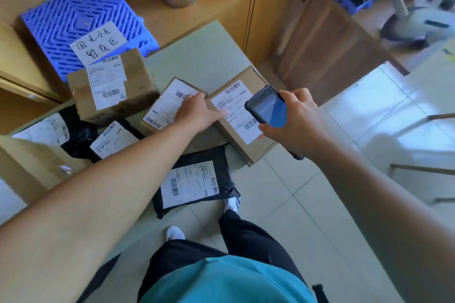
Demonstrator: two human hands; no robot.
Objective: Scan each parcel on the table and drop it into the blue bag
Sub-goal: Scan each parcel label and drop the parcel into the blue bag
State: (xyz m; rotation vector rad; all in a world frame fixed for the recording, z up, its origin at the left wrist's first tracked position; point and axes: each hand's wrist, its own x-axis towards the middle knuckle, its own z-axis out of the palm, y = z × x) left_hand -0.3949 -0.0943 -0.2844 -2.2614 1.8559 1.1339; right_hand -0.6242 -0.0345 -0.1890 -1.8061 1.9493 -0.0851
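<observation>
Black mailer (194, 186): hangs over the table (197, 54) near edge; a nudge could tip it off.
Right hand (299, 120): wrapped around the scanner (267, 106), over the flat box's (242, 115) label; a tilt could catch a neighbouring barcode.
Left hand (197, 112): flat, fingers spread, bridging that box and the smaller box (170, 103); pressure could slide either.
Blue bag: not in view.

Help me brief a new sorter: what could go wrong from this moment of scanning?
The black mailer overhangs the table edge and might slide off. The box being scanned also juts past the edge, steadied only by the left hand. The right hand holds the scanner close over packed labels, so the wrong barcode might register.
</observation>
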